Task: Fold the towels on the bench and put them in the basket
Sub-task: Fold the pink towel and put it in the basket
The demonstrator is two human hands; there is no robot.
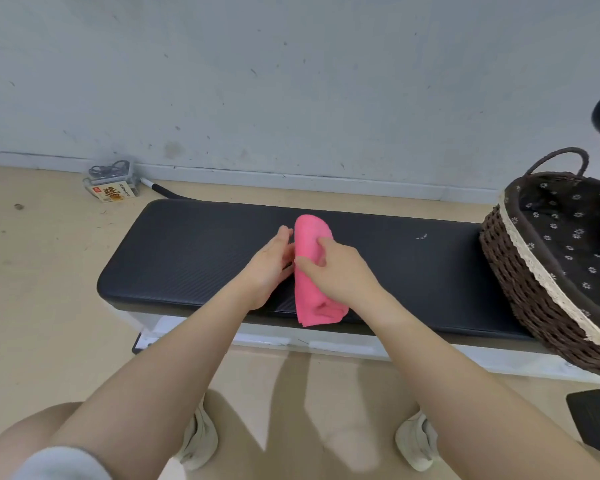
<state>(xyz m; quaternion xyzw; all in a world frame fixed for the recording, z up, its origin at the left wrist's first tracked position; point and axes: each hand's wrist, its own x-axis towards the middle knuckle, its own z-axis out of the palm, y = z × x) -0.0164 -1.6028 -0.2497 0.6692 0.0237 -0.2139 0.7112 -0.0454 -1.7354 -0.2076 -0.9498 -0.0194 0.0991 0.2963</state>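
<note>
working along the long black padded bench [194, 251] toward the dark wicker basket [520, 292] at its right end, you're mid-fold on the narrow pink towel [310, 289] lying mid-bench, right hand [336, 271] pinching it, left hand [274, 261] flat alongside; next, probably fold again, then lift.

small box [113, 192] — Chinese characters, illegible
</note>
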